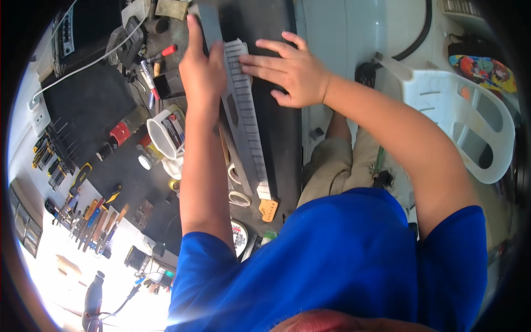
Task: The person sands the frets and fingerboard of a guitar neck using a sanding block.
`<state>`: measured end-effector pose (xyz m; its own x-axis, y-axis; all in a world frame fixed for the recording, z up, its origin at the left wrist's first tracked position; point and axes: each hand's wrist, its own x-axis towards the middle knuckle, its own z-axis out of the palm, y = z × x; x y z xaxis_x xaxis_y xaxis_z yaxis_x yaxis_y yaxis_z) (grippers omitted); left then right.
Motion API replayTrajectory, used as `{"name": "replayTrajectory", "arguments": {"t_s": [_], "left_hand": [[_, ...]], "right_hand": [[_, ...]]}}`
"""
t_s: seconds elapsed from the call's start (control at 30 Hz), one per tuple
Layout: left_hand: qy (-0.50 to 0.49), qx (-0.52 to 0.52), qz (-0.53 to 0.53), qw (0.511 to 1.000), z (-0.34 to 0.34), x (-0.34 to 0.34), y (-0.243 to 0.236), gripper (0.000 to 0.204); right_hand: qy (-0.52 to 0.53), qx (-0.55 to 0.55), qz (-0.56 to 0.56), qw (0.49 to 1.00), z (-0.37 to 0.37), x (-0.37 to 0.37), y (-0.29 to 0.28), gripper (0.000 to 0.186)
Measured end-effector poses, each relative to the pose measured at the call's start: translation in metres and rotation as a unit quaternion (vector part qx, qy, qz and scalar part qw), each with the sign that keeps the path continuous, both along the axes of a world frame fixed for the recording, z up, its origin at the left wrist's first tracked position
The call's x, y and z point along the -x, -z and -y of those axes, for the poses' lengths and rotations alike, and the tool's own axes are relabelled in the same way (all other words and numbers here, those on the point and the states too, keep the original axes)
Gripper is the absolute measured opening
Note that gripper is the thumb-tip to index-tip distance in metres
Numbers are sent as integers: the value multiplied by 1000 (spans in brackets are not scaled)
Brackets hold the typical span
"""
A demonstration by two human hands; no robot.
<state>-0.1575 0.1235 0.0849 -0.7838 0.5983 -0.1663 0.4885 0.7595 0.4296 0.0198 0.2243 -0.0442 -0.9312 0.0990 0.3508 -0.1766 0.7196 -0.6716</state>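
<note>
On the dark bench a guitar neck lies lengthwise, its fingerboard pale and striped by frets. Its wooden headstock points toward me. Along the neck's left side runs a long grey bar with oval cutouts. My left hand grips the bar near its far end, and part of its fingers is hidden. Reaching in from the right, my right hand has its fingers spread, with the fingertips touching the right edge of the neck near its far end.
Left of my arm stand a white tub with small items and a red-handled screwdriver. Tape rings lie beside the bar. Several hand tools hang on the left wall. A white plastic chair stands at the right.
</note>
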Motion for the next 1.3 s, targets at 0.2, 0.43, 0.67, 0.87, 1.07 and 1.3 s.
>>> {"name": "replayTrajectory", "arguments": {"t_s": [0.2, 0.43, 0.67, 0.87, 1.07, 1.3], "left_hand": [[77, -26, 33, 996, 91, -67, 18, 76], [-32, 65, 47, 996, -21, -3, -17, 77], [141, -23, -133, 981, 77, -59, 23, 76], [44, 0, -17, 999, 16, -10, 10, 77], [88, 47, -26, 995, 94, -66, 18, 82], [72, 37, -27, 996, 14, -14, 7, 74]], "right_hand": [[9, -7, 10, 1000, -6, -12, 9, 85], [-3, -8, 0, 1000, -1, 0, 0, 86], [16, 3, 0, 1000, -7, -12, 7, 83], [-10, 8, 2, 1000, 5, -4, -2, 82], [3, 1, 9, 1000, -1, -9, 5, 86], [-7, 6, 8, 1000, 2, -5, -2, 83]]}}
